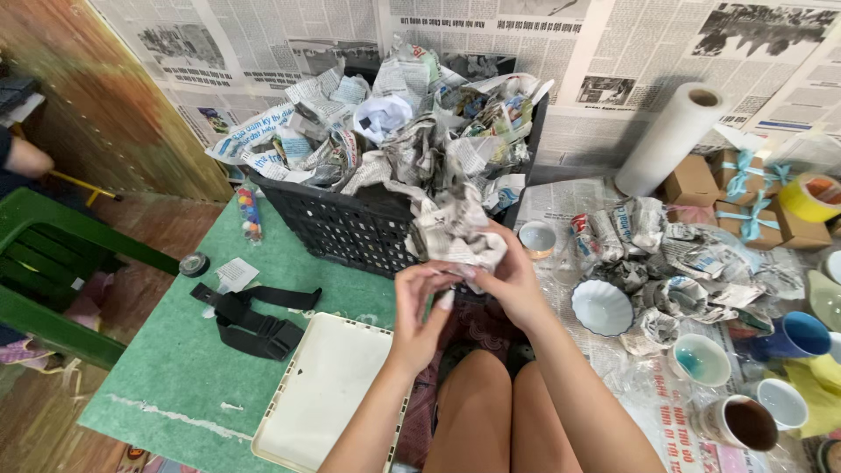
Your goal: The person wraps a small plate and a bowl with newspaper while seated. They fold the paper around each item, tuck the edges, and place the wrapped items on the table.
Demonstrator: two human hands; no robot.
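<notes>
My left hand (419, 308) and my right hand (511, 278) meet in front of me, above my bare knees. Both grip a crumpled wad of newspaper (457, 235) that hangs from the front of a black plastic crate (346, 229). The crate is heaped with more crumpled newspaper (412, 123). What the wad wraps is hidden. My right fingers pinch its lower edge, and my left fingers curl up under it.
A white tray (320, 392) and a black strap (250, 317) lie on a green mat (175, 359) at left. At right are paper-wrapped bundles (661, 258), bowls (602, 307), cups (736, 422), small ribboned boxes (745, 206), a paper roll (670, 136) and yellow tape (810, 197). A green chair (44, 263) stands far left.
</notes>
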